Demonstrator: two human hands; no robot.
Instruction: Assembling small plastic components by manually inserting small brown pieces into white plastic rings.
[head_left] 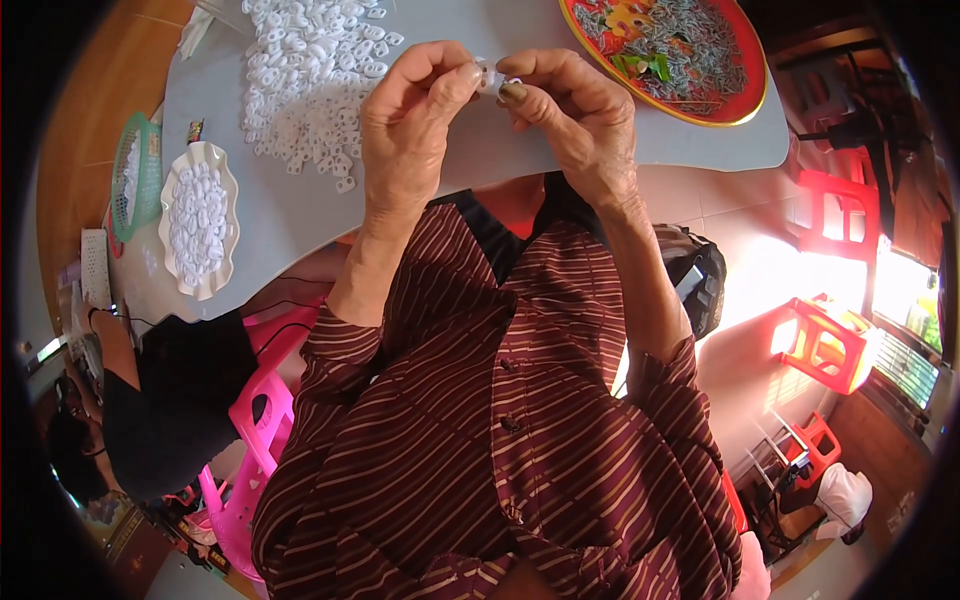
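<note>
Both my hands are raised over the near edge of the grey table (700,145), fingertips close together. My left hand (412,130) pinches a small whitish plastic piece (489,76) between thumb and fingers. On the other side of it, my right hand (585,120) is closed in a pinch, with a bit of white showing by the thumb. The fingers hide most of the piece, and I cannot tell whether it is one part or two. Left of my hands lie a heap of white oval plastic pieces (300,50) and, nearer, smaller translucent pieces (315,125).
A red round tray (755,85) with many thin grey metal bits stands at right. At left are a scalloped white dish (232,225) of white pieces and a green basket (150,165). Another person (185,400) sits by a pink chair (265,410). Red stools (830,345) stand at right.
</note>
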